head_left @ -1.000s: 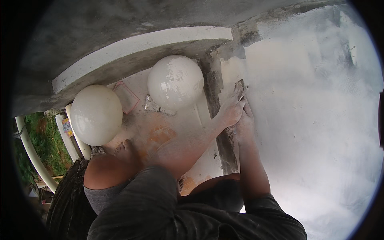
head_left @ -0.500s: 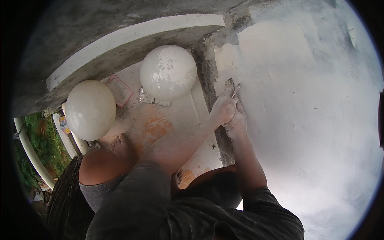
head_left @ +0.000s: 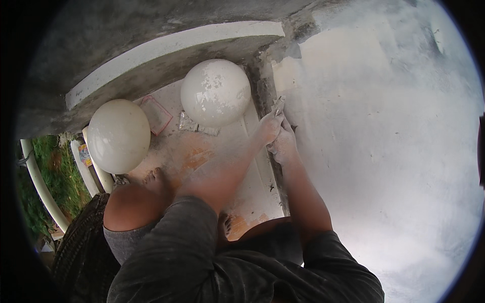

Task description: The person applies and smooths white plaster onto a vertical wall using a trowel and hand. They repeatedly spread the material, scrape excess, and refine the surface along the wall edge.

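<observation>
Both my hands are together at the edge of a pale, powdery wall (head_left: 364,126), coated in white dust. My left hand (head_left: 269,129) is closed, and a small flat, dusty grey piece (head_left: 278,104) sticks out past its fingers. The kind of this piece cannot be made out. Pressed against it from the right and below is my right hand (head_left: 284,145), its fingers closed and partly hidden. Whether the right hand also grips the grey piece does not show.
Two large white rounded objects (head_left: 216,92) stand on the dusty floor (head_left: 242,194), the right one blotched. By them lie a red-edged packet (head_left: 156,115) and a crumpled clear wrapper (head_left: 187,122). A pale ledge (head_left: 172,53) curves behind. Pale railing bars (head_left: 43,182) and greenery are at left.
My hands, still together with the small grey piece, have shifted left toward the wall's edge. The view has moved slightly.
</observation>
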Demonstrator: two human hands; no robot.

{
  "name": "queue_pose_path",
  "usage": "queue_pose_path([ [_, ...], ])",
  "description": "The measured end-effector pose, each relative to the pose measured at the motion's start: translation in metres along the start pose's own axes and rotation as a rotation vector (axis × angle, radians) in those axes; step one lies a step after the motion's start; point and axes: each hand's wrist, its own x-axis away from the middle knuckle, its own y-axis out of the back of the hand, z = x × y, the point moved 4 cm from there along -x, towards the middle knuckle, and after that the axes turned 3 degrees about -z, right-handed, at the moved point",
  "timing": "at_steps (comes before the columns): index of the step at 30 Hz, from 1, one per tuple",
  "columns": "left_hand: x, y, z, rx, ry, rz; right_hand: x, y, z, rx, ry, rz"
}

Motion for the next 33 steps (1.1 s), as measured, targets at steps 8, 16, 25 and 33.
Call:
queue_pose_path([
  [8, 0.049, -0.026, 0.028, 0.017, 0.089, 0.079, 0.131, 0.121, -0.025, 0.48, -0.017, -0.122],
  [16, 0.022, 0.006, -0.019, 0.387, 0.404, 0.008, 0.165, 0.085, 0.026, 0.268, 0.298, -0.121],
  [25, 0.067, 0.014, -0.011, 0.642, 0.46, -0.053, 0.146, 0.078, -0.023, -0.012, 0.442, -0.159],
  [33, 0.056, 0.036, 0.005, 0.555, 0.35, -0.147, 0.16, 0.085, -0.004, -0.061, 0.651, -0.153],
])
